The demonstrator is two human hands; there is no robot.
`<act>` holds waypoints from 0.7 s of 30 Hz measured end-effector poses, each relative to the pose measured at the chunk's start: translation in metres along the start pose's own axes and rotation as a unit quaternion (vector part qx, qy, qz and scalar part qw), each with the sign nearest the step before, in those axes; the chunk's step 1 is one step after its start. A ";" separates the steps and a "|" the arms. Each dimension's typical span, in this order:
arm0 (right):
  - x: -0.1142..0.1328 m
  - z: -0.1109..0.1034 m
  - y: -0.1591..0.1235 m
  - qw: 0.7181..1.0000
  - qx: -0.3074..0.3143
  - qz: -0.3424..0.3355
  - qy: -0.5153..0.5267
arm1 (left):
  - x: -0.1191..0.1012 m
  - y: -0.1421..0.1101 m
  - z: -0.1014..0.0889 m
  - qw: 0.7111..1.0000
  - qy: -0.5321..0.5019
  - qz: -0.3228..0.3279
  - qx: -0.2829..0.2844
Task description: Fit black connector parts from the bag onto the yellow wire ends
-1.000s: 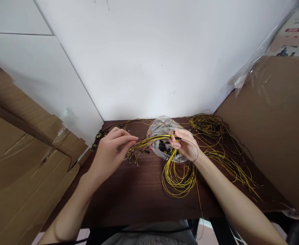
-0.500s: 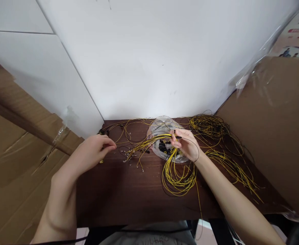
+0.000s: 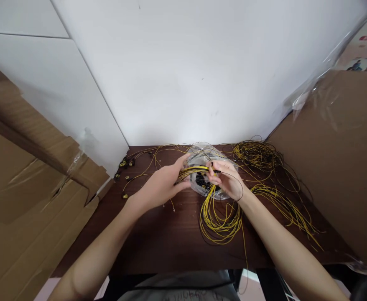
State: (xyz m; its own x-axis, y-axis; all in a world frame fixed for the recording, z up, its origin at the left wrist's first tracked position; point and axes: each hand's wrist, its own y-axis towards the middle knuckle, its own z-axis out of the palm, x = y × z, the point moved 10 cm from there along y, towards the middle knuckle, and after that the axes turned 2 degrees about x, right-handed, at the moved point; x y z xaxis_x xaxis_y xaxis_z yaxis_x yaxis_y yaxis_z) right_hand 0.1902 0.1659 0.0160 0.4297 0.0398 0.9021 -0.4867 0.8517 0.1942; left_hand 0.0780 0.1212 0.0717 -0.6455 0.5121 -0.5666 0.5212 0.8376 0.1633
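My right hand (image 3: pixel 227 177) is closed on a bundle of thin yellow and black wires (image 3: pixel 193 170), with a black piece at its fingertips. A coil of the same wires (image 3: pixel 219 221) hangs below that hand onto the table. My left hand (image 3: pixel 167 179) is around the bundle's left stretch, thumb and fingers apart above and below it; whether it touches the wires is unclear. Most of the wires' tipped ends are hidden behind the left hand. Under the bundle lies a clear plastic bag (image 3: pixel 199 150) with small black parts (image 3: pixel 201 180) in it.
More yellow and black wire lies tangled (image 3: pixel 258 154) at the back right, with a looser bunch (image 3: pixel 286 209) in front. Small black and yellow connectors (image 3: pixel 125 163) sit at the table's left. Cardboard (image 3: pixel 334 167) walls the right side; cardboard (image 3: pixel 29 188) also stands left. A white wall (image 3: pixel 186 83) rises behind.
My left hand has moved right, from the table's left side to around the wire bundle, and its fingers have spread. My right hand keeps its hold in nearly the same place.
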 end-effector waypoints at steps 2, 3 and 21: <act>0.005 -0.004 0.001 1.000 -0.013 -0.007 0.004 | 0.008 0.003 0.011 0.998 -0.043 -0.009 0.046; 0.008 -0.006 0.001 1.000 -0.024 -0.011 0.004 | 0.012 0.002 0.012 0.996 -0.061 -0.011 0.063; -0.018 0.039 -0.032 0.933 0.265 0.197 -0.143 | 0.034 -0.112 0.018 0.968 0.010 -0.190 0.163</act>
State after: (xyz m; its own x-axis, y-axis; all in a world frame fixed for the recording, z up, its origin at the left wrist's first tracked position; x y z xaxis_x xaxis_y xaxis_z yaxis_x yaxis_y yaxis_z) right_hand 0.1684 0.1180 0.0083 -0.0453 0.0893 0.9950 -0.9048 0.4186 -0.0788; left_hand 0.0074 0.0412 0.0198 -0.8344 0.1842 -0.5195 0.3893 0.8641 -0.3190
